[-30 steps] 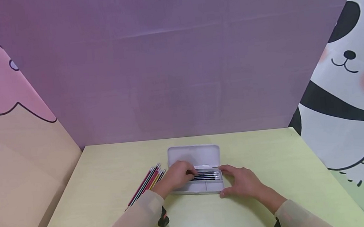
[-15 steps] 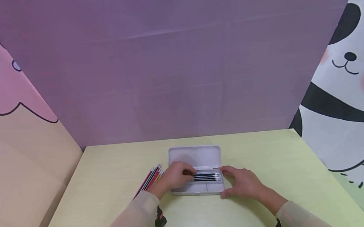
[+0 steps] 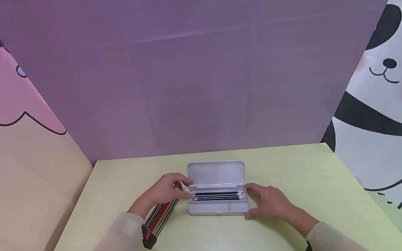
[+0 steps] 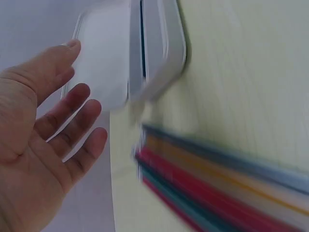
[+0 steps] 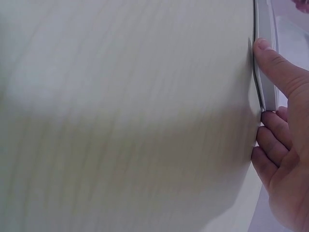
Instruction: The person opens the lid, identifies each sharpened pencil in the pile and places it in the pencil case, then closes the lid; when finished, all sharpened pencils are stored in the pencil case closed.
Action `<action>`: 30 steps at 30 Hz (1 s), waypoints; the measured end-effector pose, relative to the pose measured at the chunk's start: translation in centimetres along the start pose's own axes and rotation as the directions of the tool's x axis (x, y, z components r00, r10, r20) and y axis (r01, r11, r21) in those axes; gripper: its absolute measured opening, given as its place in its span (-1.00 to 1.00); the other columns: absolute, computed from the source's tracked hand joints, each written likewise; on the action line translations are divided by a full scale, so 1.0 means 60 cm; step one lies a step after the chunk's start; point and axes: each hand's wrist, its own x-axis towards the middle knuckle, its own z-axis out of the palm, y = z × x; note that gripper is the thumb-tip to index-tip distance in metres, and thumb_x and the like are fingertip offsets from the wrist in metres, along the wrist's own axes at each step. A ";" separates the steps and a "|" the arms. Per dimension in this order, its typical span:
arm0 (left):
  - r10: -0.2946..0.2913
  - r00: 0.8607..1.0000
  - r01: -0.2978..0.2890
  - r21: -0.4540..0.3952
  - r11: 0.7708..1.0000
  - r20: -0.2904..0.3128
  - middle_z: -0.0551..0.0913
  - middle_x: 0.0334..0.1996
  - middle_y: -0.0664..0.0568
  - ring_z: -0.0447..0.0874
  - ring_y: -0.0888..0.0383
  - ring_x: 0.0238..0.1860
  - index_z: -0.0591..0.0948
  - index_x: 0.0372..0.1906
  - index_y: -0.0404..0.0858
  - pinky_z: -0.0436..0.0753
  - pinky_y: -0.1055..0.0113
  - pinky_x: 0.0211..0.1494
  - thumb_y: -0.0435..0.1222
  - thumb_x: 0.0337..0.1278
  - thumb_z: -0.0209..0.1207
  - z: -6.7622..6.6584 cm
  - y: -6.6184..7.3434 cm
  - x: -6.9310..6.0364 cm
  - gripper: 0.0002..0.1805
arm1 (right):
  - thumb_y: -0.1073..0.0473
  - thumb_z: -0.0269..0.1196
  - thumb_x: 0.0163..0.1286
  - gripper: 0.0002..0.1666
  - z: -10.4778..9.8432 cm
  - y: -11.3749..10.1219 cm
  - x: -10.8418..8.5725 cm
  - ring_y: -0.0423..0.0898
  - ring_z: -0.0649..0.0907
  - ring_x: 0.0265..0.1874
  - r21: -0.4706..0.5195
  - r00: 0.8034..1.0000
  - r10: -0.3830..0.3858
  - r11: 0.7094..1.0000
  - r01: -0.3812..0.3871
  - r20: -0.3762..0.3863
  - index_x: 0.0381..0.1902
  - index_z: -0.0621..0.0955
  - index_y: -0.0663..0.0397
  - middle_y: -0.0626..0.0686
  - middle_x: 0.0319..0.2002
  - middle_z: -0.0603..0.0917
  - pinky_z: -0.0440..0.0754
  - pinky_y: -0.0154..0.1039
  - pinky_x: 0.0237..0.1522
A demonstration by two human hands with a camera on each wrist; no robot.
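Pencil case gripped at one end by right hand, black pencils inside, left hand spread, empty

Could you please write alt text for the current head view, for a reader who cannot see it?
A person's right hand holds the right end of an open pale pencil case on a table; the empty left hand is by its left end. Dark pencils lie inside; other pencils, some red, lie left of the case, partly hidden.
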 end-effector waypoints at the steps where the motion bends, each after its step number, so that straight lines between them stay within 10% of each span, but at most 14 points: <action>1: -0.015 1.000 0.015 0.004 1.000 0.000 0.70 0.06 -0.13 0.62 0.12 -0.08 0.70 0.16 -0.24 0.65 0.27 -0.07 -0.22 0.16 0.45 -0.008 -0.006 -0.007 -0.54 | -0.41 0.62 -0.23 0.15 0.000 0.000 0.000 0.09 0.73 -0.06 0.001 1.000 0.002 1.000 -0.002 0.003 0.35 0.53 -0.19 -0.02 0.21 0.71 0.64 0.10 0.01; 15: -0.182 0.983 0.181 -0.045 0.982 -0.022 0.72 0.00 -0.12 0.59 0.05 -0.09 0.72 0.09 -0.31 0.62 0.22 -0.07 -0.36 0.21 0.38 -0.066 -0.109 -0.083 -0.65 | -0.41 0.62 -0.22 0.15 0.002 0.004 0.002 0.11 0.73 0.01 -0.002 1.000 -0.014 1.000 0.014 -0.004 0.35 0.53 -0.19 -0.04 0.21 0.71 0.63 0.10 0.04; 30: -0.105 0.994 0.104 -0.015 0.994 -0.015 0.72 0.03 -0.16 0.54 -0.02 -0.06 0.73 0.05 -0.35 0.55 0.15 0.07 -0.50 0.11 0.37 -0.054 -0.128 -0.093 -0.65 | -0.43 0.61 -0.23 0.16 0.001 0.005 0.002 -0.03 0.71 -0.13 0.001 1.000 -0.022 1.000 0.022 -0.002 0.35 0.53 -0.18 -0.03 0.19 0.73 0.65 0.06 -0.03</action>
